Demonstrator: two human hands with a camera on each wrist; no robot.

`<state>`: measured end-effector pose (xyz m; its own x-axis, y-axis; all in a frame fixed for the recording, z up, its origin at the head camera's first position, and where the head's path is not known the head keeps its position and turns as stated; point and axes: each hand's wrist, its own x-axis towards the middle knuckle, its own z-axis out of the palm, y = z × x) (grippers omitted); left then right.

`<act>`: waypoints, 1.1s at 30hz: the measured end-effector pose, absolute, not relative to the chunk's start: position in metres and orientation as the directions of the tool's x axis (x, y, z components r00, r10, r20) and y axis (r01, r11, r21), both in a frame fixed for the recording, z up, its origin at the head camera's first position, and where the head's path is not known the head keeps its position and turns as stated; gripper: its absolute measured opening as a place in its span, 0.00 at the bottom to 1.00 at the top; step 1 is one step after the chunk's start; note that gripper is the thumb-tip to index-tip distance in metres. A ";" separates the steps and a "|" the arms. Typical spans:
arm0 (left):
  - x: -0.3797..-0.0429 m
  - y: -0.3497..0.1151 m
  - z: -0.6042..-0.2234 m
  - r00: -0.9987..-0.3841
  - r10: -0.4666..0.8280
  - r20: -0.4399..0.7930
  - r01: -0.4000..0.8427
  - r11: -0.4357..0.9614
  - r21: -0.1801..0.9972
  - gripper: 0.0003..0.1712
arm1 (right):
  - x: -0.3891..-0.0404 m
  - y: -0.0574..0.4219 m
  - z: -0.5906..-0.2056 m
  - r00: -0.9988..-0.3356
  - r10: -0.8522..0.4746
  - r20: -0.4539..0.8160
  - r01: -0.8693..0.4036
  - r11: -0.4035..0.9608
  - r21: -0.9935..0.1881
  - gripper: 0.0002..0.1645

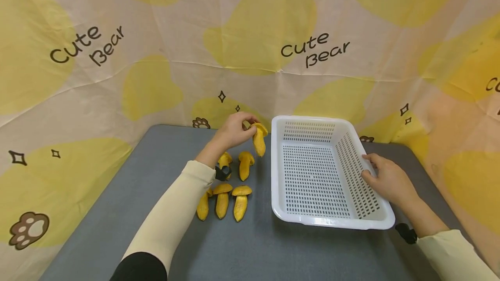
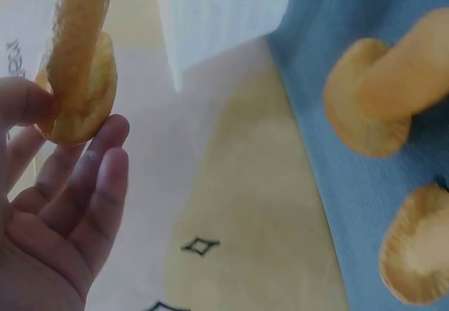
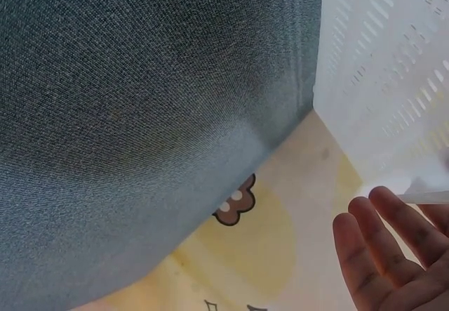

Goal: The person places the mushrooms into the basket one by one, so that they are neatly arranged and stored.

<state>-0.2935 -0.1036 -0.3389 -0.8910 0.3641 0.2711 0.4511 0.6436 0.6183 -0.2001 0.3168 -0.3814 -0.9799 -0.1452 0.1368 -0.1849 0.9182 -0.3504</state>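
Between its thumb and fingers, my left hand (image 1: 235,130) pinches a yellow mushroom (image 1: 259,141) by its cap, stem hanging down, just left of the basket. In the left wrist view the thumb presses one side of the held mushroom (image 2: 78,65), and the fingers curve behind the cap. More mushrooms (image 1: 241,203) lie in two rows below that hand; the sleeve and wrist partly hide some. A white perforated basket (image 1: 330,224) sits on the right. My right hand (image 1: 390,181) holds its right rim, thumb over the inner side, other fingers (image 3: 361,255) outside.
The grey tabletop (image 1: 289,250) ends at a patterned cloth backdrop (image 1: 250,25) hanging behind it. The basket's raised walls stand close to the backdrop at the table's far edge. Dark wrist straps (image 1: 406,233) sit on both wrists.
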 end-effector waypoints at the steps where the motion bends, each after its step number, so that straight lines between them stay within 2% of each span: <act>1: -0.295 -0.100 -0.338 -0.887 0.370 0.275 0.458 0.637 0.620 0.13 | -0.201 0.316 -0.381 -0.981 -0.144 0.132 -0.182 0.918 -0.352 0.30; 12: -0.312 -0.065 -0.344 -0.869 0.422 0.261 0.487 0.630 0.604 0.14 | -0.204 0.314 -0.380 -0.981 -0.153 0.120 -0.186 0.920 -0.344 0.31; 19: -0.321 -0.040 -0.349 -0.825 0.477 0.303 0.556 0.587 0.588 0.13 | -0.202 0.318 -0.379 -0.977 -0.164 0.136 -0.201 0.921 -0.335 0.30; 23: -0.324 -0.030 -0.352 -0.803 0.524 0.284 0.581 0.584 0.567 0.14 | -0.201 0.319 -0.379 -0.977 -0.161 0.138 -0.199 0.920 -0.338 0.30; 33: -0.334 -0.014 -0.366 -0.814 0.535 0.228 0.554 0.593 0.584 0.14 | -0.201 0.319 -0.381 -0.979 -0.162 0.122 -0.195 0.919 -0.343 0.31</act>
